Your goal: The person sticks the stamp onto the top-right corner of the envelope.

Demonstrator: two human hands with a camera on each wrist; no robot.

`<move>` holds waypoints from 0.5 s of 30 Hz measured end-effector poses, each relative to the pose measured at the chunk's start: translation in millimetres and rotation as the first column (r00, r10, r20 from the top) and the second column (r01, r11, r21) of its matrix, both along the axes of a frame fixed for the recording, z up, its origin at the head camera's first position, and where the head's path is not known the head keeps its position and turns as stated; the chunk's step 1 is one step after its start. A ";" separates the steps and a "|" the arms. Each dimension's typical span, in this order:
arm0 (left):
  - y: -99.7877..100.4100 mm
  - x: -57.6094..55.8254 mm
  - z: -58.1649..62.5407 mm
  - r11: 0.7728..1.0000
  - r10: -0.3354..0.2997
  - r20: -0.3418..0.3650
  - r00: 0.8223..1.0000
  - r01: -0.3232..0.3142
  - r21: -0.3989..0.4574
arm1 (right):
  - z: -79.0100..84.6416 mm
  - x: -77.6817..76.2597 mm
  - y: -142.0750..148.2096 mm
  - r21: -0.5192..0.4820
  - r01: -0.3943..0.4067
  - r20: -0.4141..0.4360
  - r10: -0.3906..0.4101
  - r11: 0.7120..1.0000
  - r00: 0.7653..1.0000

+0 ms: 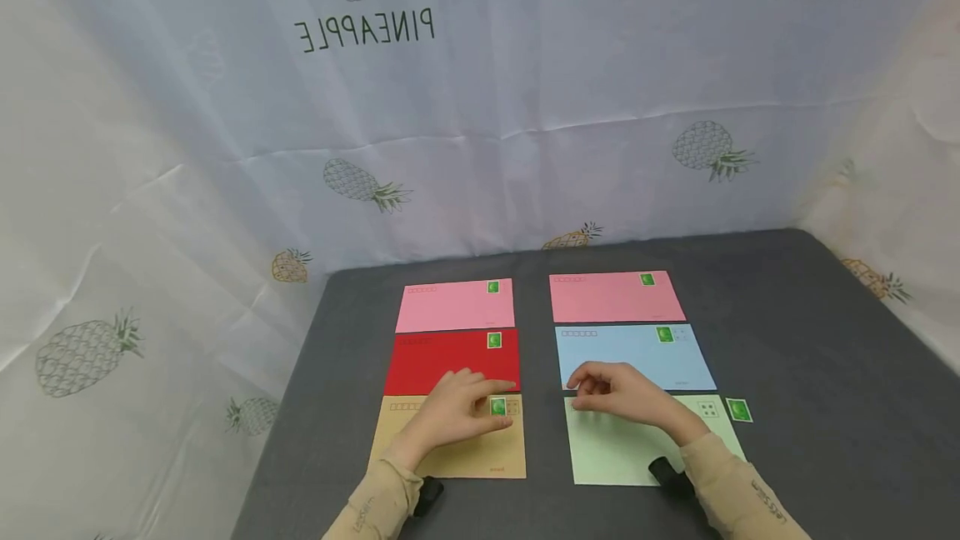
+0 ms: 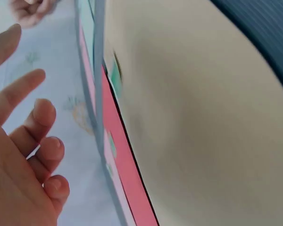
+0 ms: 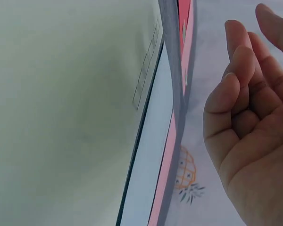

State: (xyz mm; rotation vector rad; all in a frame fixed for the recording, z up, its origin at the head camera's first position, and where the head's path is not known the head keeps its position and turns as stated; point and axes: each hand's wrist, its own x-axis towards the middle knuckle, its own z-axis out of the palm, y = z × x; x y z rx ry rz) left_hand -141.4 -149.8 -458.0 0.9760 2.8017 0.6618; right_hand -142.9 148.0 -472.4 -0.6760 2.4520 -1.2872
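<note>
My left hand (image 1: 459, 411) hovers over the tan envelope (image 1: 450, 461), index finger and thumb spread apart on either side of its green stamp (image 1: 498, 406) in the head view. Nothing lies in that hand's fingers (image 2: 51, 149). Over the light green envelope (image 1: 622, 457) is my right hand (image 1: 618, 394), its fingers (image 3: 221, 96) loosely bent and holding nothing. A loose green stamp (image 1: 738, 410) lies on the grey table just right of the light green envelope. That envelope's stamp corner shows only a printed box (image 1: 707, 409).
Behind lie a red envelope (image 1: 450, 365) and a pink envelope (image 1: 450, 307) on the left, a blue envelope (image 1: 622, 348) and another pink envelope (image 1: 607, 298) on the right, each bearing a green stamp. A pineapple-print curtain (image 1: 480, 190) surrounds the grey table (image 1: 810, 340).
</note>
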 end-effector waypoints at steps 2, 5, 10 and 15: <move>8.5 -0.1 0.9 1.000 -0.015 -0.011 1.000 0.015 -0.012 | -0.6 1.0 7.3 -0.016 0.006 0.012 -0.005 1.000 1.000; 19.4 -0.6 1.3 0.999 -0.047 -0.029 0.998 0.047 -0.017 | -2.7 3.8 20.3 -0.036 0.011 0.030 -0.010 0.999 1.000; 35.9 0.1 -1.3 0.997 -0.080 -0.070 0.994 0.079 -0.017 | -4.3 8.6 44.7 -0.020 0.037 0.041 -0.036 0.999 0.999; 51.8 2.5 -6.1 0.990 -0.128 -0.098 0.987 0.122 -0.072 | -0.4 13.9 69.4 -0.013 0.052 0.055 -0.052 0.999 0.997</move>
